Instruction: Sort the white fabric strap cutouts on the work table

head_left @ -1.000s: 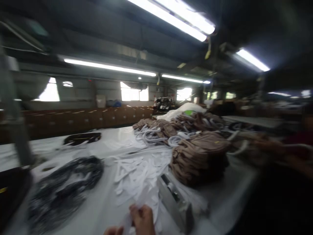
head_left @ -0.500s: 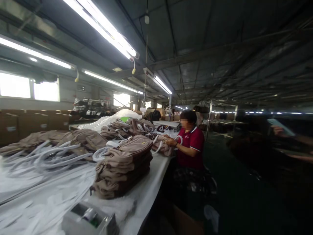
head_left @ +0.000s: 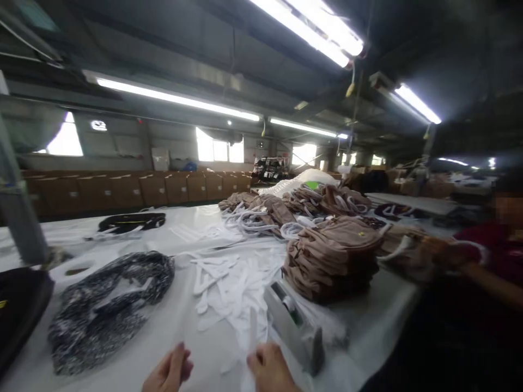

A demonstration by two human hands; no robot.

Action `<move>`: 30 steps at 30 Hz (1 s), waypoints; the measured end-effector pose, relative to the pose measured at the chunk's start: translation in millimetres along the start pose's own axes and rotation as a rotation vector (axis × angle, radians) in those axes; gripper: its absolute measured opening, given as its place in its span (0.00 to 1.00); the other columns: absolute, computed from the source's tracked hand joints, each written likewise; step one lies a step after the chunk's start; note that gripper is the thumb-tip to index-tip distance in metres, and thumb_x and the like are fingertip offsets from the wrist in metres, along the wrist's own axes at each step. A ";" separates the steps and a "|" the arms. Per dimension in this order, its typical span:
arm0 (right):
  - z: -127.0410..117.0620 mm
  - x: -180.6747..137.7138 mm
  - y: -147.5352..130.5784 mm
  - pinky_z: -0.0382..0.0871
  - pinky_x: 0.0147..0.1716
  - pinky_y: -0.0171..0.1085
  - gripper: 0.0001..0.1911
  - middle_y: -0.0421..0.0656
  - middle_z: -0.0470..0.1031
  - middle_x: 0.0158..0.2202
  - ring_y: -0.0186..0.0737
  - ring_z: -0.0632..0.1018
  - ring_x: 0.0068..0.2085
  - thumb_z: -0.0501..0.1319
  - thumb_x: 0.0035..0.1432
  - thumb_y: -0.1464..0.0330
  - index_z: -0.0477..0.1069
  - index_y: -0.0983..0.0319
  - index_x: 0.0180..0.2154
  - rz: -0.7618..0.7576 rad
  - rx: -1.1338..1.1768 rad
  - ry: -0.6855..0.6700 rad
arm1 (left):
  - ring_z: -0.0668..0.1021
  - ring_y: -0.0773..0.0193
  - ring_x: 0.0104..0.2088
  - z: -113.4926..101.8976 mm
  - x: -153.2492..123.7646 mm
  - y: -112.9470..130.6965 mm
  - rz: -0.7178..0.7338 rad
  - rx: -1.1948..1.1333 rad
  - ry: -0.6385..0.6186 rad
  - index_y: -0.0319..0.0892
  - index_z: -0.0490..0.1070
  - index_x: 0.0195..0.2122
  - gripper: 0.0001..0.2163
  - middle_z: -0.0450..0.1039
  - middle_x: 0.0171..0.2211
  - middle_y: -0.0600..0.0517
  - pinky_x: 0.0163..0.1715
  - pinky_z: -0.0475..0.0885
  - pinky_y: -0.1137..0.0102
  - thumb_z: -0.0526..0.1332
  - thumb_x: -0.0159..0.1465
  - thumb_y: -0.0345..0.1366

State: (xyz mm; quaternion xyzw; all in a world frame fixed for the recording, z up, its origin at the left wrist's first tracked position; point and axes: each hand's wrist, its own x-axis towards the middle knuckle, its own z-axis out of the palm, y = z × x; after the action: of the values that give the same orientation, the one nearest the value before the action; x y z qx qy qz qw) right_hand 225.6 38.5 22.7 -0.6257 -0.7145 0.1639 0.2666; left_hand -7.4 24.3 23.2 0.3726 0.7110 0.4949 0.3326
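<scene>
At the bottom of the view my left hand [head_left: 168,371] hovers over the white tabletop with fingers curled and thumb against them; whether anything is in it cannot be made out. My right hand [head_left: 270,368] is closed in a pinch on a white strip [head_left: 253,325], which sticks up from the fingers. Just beyond it lies a pile of similar white strips [head_left: 232,291]. A grey tape dispenser [head_left: 281,313] stands right of my right hand. Behind the dispenser is a stack of brown bags [head_left: 333,253].
A crumpled black-and-white patterned piece [head_left: 110,310] lies left on the table [head_left: 188,326], near a black bag [head_left: 18,310]. More brown bags [head_left: 269,209] with white-wrapped handles are heaped farther back. At right, a co-worker's hand [head_left: 435,250] is at a brown bag. Cardboard boxes [head_left: 153,189] line the wall.
My view has swung left, so the bags and dispenser sit farther right. Both my hands are now in view at the bottom, the right one with a white strip.
</scene>
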 end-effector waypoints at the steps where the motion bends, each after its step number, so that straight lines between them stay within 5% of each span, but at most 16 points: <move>1: -2.0 13.7 -2.9 0.64 0.27 0.32 0.14 0.44 0.76 0.23 0.40 0.77 0.28 0.54 0.56 0.72 0.74 0.63 0.22 -0.009 -0.020 -0.012 | 0.79 0.51 0.30 -4.1 11.9 0.4 0.025 0.019 0.030 0.42 0.72 0.31 0.29 0.79 0.26 0.48 0.32 0.73 0.62 0.55 0.46 0.64; 4: -4.1 52.8 -16.8 0.67 0.40 0.40 0.14 0.53 0.77 0.40 0.49 0.77 0.42 0.55 0.56 0.72 0.74 0.66 0.42 -0.035 -0.064 0.010 | 0.79 0.51 0.35 -5.6 48.4 6.1 0.146 0.227 0.102 0.43 0.71 0.35 0.22 0.79 0.32 0.48 0.35 0.73 0.64 0.52 0.53 0.57; 6: 2.9 72.0 -26.6 0.60 0.52 0.46 0.27 0.57 0.67 0.55 0.54 0.68 0.55 0.57 0.54 0.71 0.63 0.66 0.56 -0.102 -0.106 0.057 | 0.79 0.52 0.38 3.1 72.6 11.7 0.184 0.357 0.148 0.44 0.71 0.35 0.18 0.79 0.34 0.48 0.37 0.71 0.65 0.51 0.56 0.51; 9: 28.2 86.4 -32.7 0.49 0.59 0.52 0.33 0.50 0.54 0.63 0.55 0.54 0.63 0.61 0.52 0.62 0.57 0.56 0.60 -0.296 -0.146 0.024 | 0.78 0.54 0.40 24.9 105.3 16.9 0.194 0.458 0.154 0.41 0.71 0.36 0.15 0.78 0.35 0.46 0.40 0.69 0.67 0.51 0.59 0.45; 13: 68.0 92.9 -17.4 0.47 0.58 0.56 0.31 0.49 0.55 0.63 0.59 0.54 0.63 0.62 0.50 0.53 0.65 0.53 0.55 -0.313 -0.177 -0.118 | 0.76 0.53 0.44 51.5 134.3 13.3 0.199 0.601 0.093 0.36 0.69 0.41 0.14 0.75 0.39 0.41 0.44 0.67 0.66 0.55 0.59 0.39; 20: 84.3 110.5 -1.6 0.50 0.57 0.56 0.27 0.51 0.60 0.61 0.59 0.59 0.61 0.58 0.55 0.54 0.65 0.55 0.55 -0.158 -0.220 -0.040 | 0.76 0.60 0.39 54.8 155.1 6.5 0.086 0.693 -0.044 0.38 0.70 0.35 0.08 0.74 0.37 0.49 0.42 0.68 0.62 0.60 0.59 0.37; 26: 83.3 99.4 -8.8 0.50 0.58 0.54 0.26 0.51 0.61 0.60 0.58 0.59 0.61 0.58 0.56 0.57 0.65 0.55 0.56 -0.190 -0.190 -0.085 | 0.77 0.55 0.40 44.3 138.2 8.1 0.095 0.552 -0.018 0.41 0.66 0.32 0.05 0.75 0.33 0.48 0.40 0.68 0.65 0.56 0.59 0.36; 30: 75.6 110.6 -21.9 0.53 0.58 0.49 0.34 0.53 0.60 0.60 0.54 0.59 0.61 0.56 0.57 0.53 0.55 0.58 0.61 -0.215 -0.086 -0.019 | 0.80 0.55 0.33 42.7 112.7 -2.3 0.009 0.386 0.030 0.43 0.63 0.35 0.11 0.76 0.32 0.47 0.35 0.71 0.66 0.48 0.63 0.43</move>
State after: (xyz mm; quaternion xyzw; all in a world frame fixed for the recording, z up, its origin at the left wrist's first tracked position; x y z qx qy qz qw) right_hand 155.4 151.0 -6.3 -0.5547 -0.7865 0.1094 0.2487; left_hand -28.4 140.1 -3.1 0.4252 0.7959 0.3566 0.2420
